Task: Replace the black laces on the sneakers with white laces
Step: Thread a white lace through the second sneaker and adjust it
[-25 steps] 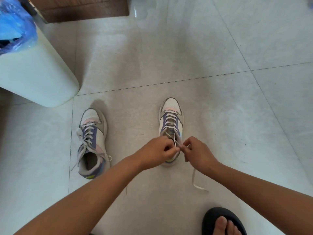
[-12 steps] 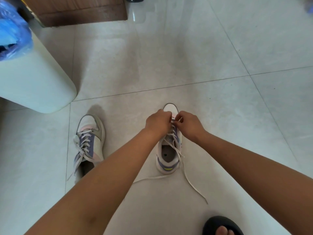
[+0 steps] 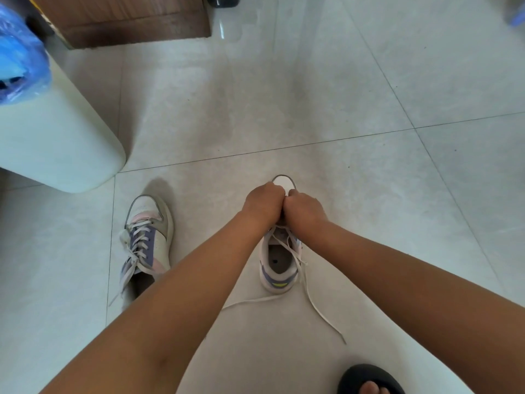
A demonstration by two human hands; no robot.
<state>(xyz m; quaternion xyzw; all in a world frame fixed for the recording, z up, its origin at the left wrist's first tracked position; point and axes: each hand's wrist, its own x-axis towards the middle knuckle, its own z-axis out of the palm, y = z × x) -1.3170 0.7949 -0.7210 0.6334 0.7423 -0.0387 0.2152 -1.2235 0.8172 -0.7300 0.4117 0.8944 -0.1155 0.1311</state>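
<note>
Both hands at the sneaker's toe

My left hand (image 3: 262, 204) and right hand (image 3: 305, 207), fingers curled, meet over the sneaker (image 3: 279, 268); white lace (image 3: 312, 301) trails on the floor (image 3: 312, 109).

Glossy tile, matt shoes, soft cloth laces

The floor (image 3: 312, 109) is smooth, shiny tile; sneakers (image 3: 279, 268) look matt; flat woven white laces (image 3: 321, 314); beside the smooth plastic bin (image 3: 56, 143), crinkly blue film (image 3: 20, 66), brown wood-grain cabinet (image 3: 127, 21).

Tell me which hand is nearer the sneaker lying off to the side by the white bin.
Left. The left hand works at the toe end of the middle sneaker, on the side facing the other sneaker. The right hand presses against it, farther away.
</note>
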